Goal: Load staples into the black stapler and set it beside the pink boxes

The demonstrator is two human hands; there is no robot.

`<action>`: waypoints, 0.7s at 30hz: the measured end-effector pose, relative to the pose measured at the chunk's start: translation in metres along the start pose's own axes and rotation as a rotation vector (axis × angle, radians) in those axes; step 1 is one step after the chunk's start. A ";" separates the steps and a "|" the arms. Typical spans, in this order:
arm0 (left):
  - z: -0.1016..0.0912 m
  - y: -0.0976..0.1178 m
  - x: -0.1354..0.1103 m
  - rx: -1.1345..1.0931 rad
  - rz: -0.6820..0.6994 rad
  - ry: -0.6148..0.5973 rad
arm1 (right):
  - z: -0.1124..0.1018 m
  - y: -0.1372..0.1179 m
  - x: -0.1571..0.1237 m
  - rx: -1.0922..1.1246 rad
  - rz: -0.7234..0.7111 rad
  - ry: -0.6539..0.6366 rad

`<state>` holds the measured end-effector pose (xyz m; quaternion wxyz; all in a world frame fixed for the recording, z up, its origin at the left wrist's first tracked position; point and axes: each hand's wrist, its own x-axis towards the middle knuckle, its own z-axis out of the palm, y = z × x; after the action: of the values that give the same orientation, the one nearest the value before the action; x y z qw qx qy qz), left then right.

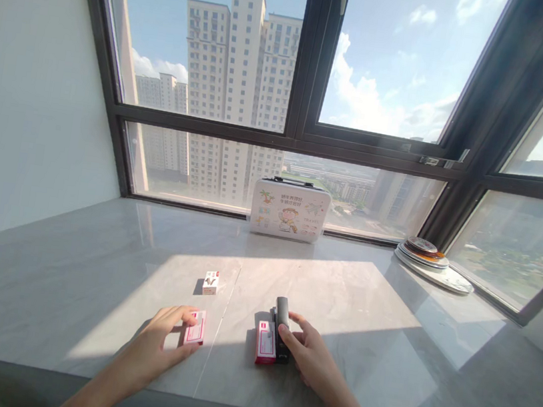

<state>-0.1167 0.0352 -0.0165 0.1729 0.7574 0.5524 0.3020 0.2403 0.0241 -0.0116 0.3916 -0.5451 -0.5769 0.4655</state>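
Observation:
My left hand [164,340] has its fingers and thumb around a small pink-and-white box [196,329] lying on the grey ledge. My right hand [313,354] grips a black stapler [282,316], thumb on its near side and fingers at the far side. Right against the stapler's left side lies a second pink-and-white box [265,344], a little longer than the first. Farther back, between the hands, stands a small white box [210,282] with a dark picture and red print.
A white case [290,213] with cartoon print and a dark handle stands against the window. Stacked round plates or lids [432,266] lie in the back right corner. The marble-look ledge [138,360] ends at a front edge close to me.

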 end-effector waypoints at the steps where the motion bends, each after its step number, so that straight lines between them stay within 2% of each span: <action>1: 0.004 0.013 0.001 -0.027 0.000 -0.019 | 0.000 0.000 0.000 0.000 0.000 -0.001; 3: 0.014 0.042 0.007 -0.100 -0.004 -0.006 | 0.001 -0.001 0.000 -0.004 -0.004 0.004; 7: 0.042 0.099 0.024 -0.259 0.096 -0.026 | 0.005 -0.005 -0.002 -0.013 0.009 0.047; 9: 0.055 0.117 0.030 -0.311 0.144 -0.091 | 0.006 -0.009 -0.003 -0.023 0.016 0.069; 11: 0.066 0.126 0.032 -0.359 0.155 -0.156 | 0.006 -0.011 -0.004 -0.034 0.007 0.074; 13: 0.072 0.127 0.033 -0.391 0.148 -0.195 | 0.005 -0.012 -0.004 -0.037 -0.009 0.073; 15: 0.070 0.122 0.036 -0.370 0.167 -0.175 | 0.003 -0.010 -0.005 -0.033 -0.019 0.083; 18: 0.048 0.102 0.048 -0.200 0.083 0.060 | -0.001 -0.005 -0.010 -0.040 -0.042 0.104; 19: 0.037 0.092 0.054 -0.113 -0.028 0.188 | -0.002 -0.003 -0.012 -0.051 -0.051 0.103; 21: 0.014 0.070 0.068 -0.041 -0.178 0.312 | -0.002 -0.001 -0.018 -0.086 -0.065 0.099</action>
<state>-0.0418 0.0773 0.0330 0.1264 0.6458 0.6313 0.4104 0.2434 0.0064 -0.0088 0.4108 -0.5649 -0.5935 0.3998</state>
